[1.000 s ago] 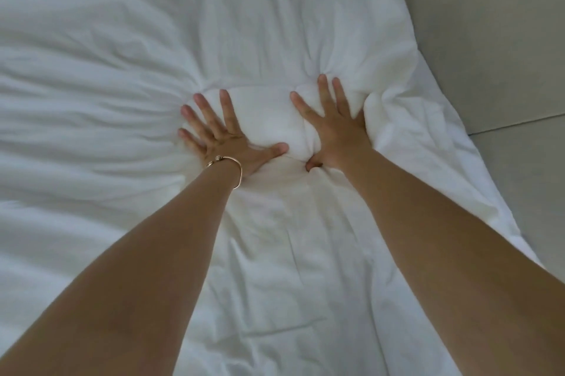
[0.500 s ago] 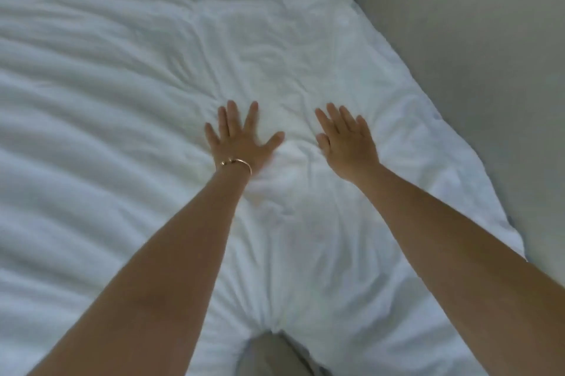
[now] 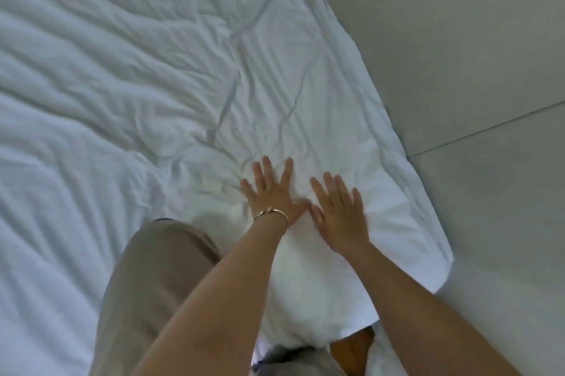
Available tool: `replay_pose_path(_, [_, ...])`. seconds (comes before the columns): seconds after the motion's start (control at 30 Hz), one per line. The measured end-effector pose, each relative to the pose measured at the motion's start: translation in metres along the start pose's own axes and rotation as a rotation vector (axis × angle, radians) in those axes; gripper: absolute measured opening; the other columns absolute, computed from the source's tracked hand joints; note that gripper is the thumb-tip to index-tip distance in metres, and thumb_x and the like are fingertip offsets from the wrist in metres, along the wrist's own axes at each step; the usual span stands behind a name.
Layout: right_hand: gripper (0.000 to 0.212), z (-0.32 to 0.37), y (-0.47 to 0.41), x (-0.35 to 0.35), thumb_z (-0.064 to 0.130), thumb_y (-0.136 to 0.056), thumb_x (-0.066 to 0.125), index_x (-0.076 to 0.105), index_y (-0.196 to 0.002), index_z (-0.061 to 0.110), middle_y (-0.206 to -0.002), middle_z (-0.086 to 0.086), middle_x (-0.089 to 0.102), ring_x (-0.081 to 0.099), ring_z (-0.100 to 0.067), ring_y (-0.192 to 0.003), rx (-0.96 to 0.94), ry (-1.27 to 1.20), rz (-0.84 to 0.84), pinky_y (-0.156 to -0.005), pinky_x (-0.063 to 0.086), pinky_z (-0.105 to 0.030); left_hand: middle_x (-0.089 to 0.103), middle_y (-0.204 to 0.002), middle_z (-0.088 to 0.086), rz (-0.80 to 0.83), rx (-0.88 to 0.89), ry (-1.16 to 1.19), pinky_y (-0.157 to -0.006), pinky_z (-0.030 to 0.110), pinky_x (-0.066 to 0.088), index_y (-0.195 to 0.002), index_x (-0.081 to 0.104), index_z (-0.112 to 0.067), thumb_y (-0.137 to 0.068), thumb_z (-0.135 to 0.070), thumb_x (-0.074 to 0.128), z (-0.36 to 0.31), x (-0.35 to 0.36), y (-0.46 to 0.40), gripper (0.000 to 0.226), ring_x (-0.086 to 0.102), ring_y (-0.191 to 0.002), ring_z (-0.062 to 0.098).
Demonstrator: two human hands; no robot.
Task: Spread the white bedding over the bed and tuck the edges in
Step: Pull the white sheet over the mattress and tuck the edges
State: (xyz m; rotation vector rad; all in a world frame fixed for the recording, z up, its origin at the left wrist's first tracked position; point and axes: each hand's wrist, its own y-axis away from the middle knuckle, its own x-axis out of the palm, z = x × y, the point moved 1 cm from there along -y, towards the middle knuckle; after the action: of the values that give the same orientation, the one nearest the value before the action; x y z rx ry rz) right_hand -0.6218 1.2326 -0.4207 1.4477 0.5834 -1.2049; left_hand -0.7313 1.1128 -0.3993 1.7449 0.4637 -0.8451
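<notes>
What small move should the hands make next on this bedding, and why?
Probably sweep both flat palms outward toward the corner. The left hand and right hand press side by side on the white bedding, thumbs nearly touching, and creases fan out just ahead of the fingers. The bedding's edge hangs loose by the floor, not yet tucked.

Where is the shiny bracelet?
In the head view, the gold bracelet sits on the left wrist, just below the left hand, which presses flat on the white bedding beside the right hand.
</notes>
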Motion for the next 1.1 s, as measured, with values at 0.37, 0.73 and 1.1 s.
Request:
replay_pose_path(0.37, [0.050,-0.096,0.126,0.063,0.041,-0.099,0.044,0.044,-0.142,0.016,-0.149,-0.006,0.042,0.039,-0.026,-0.137,-0.352,-0.041,-0.383,-0.114,0.028,-0.045,-0.012,-0.161,0.000,-0.225,0.269,-0.071,-0.116,0.047,-0.009,-0.149,-0.005,-0.047,-0.086,-0.074,0.032,0.003,0.128,0.104,0.078,-0.017,-0.146,0.023])
replay_pose_path(0.73, [0.047,-0.085,0.203,0.116,0.036,-0.071,0.078,0.058,-0.105,0.011,-0.103,-0.010,0.060,0.059,-0.032,-0.092,-0.481,0.170,-0.272,-0.087,0.043,-0.043,0.040,-0.150,0.010,-0.574,0.706,-0.039,-0.113,0.050,0.028,-0.125,0.053,-0.012,-0.086,-0.052,0.063,0.074,0.239,0.203,0.056,0.033,-0.141,0.028])
replay_pose_path(1.1, [0.028,-0.069,0.213,0.083,-0.002,-0.065,0.086,0.059,-0.062,0.005,-0.063,-0.008,0.059,0.055,-0.024,-0.057,-0.406,0.016,-0.200,-0.056,0.037,-0.026,0.062,-0.126,0.010,-0.582,0.308,0.190,-0.095,0.043,0.047,-0.070,0.071,-0.014,-0.067,-0.009,0.084,0.083,0.238,0.239,0.014,0.045,-0.120,0.029])
